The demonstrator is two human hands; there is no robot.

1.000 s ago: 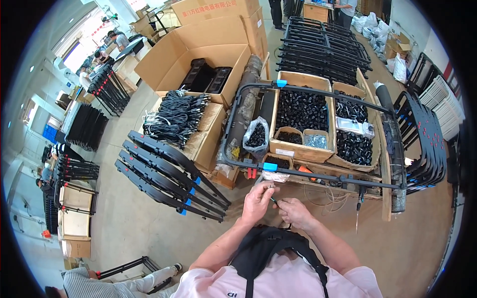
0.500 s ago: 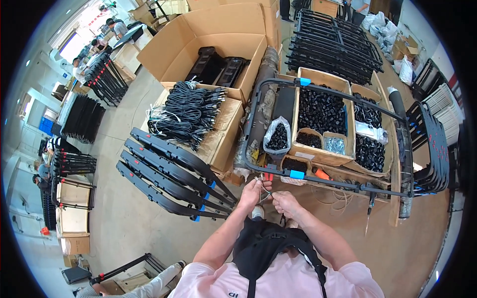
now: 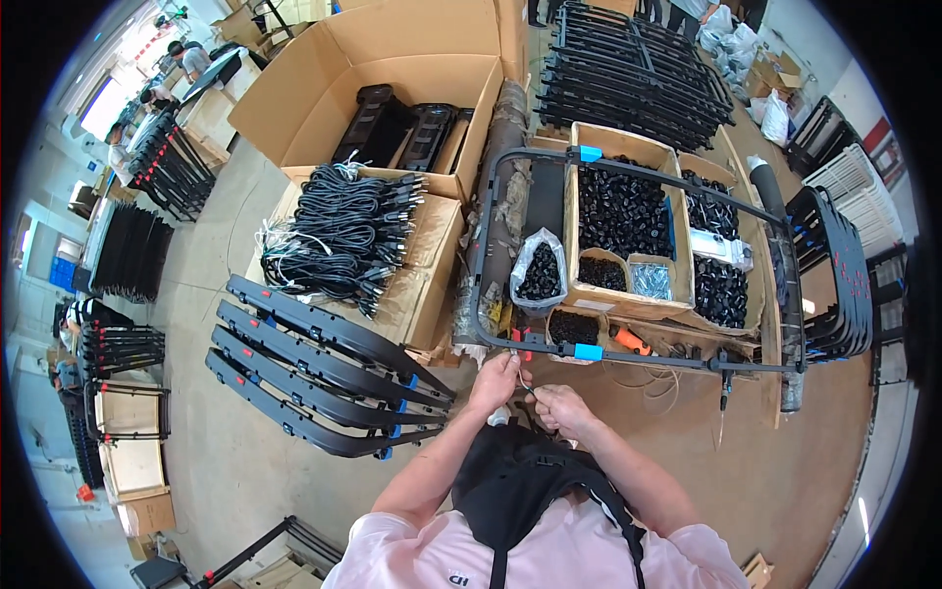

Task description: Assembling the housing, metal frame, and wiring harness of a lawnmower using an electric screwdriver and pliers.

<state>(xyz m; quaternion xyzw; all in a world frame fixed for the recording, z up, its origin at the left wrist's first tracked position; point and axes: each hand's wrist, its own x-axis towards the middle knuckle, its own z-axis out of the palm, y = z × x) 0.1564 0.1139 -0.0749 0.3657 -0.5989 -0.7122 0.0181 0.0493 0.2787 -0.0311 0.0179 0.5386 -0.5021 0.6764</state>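
Both my hands are closed at the near rail of a black tubular frame (image 3: 648, 360). My left hand (image 3: 497, 385) pinches one part of a thin cable (image 3: 531, 391) just below the rail, beside a red piece (image 3: 517, 337). To its right, my right hand (image 3: 563, 410) has its fingers wrapped round the dark end of the same cable. The cable's tip is too small to make out between my left fingers. Blue pads (image 3: 589, 351) sit on the frame's near and far rails.
Bundled black cables (image 3: 343, 236) lie on a carton at left. Curved black rails (image 3: 304, 378) lean below it. Inside the frame stand a wooden box (image 3: 574, 221) of black parts, a bag (image 3: 517, 285) and screws (image 3: 650, 282). A power driver (image 3: 725, 378) hangs from the near rail.
The view has turned slightly, shifting the surroundings left. My hands stay at the near rail, still on the cable; the right hand is slightly lower and closer to the left.
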